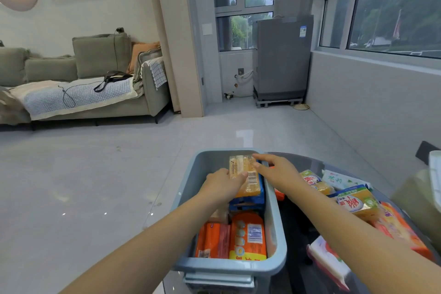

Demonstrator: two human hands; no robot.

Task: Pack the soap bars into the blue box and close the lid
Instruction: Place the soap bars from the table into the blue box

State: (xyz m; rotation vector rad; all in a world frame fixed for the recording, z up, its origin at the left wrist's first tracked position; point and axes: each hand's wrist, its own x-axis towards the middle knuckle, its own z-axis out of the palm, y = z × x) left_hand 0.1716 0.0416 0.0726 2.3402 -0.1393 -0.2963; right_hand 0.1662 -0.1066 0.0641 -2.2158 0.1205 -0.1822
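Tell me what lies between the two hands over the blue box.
In the head view, a clear-wrapped yellow soap bar sits between the left hand and right hand, touched by both.

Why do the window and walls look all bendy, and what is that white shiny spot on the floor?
Head view: its wide-angle lens bows the window frames near the edges. Head view: the white spot is daylight from the windows glaring off glossy floor tiles. Head view: soap packs in the blue box look soft, slightly blurred.

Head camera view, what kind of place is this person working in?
Most likely a home: a living room opening onto an enclosed balcony. A grey sofa stands by the wall on the left, a washing machine sits by the large windows, and the blue box rests on a glass-topped table.
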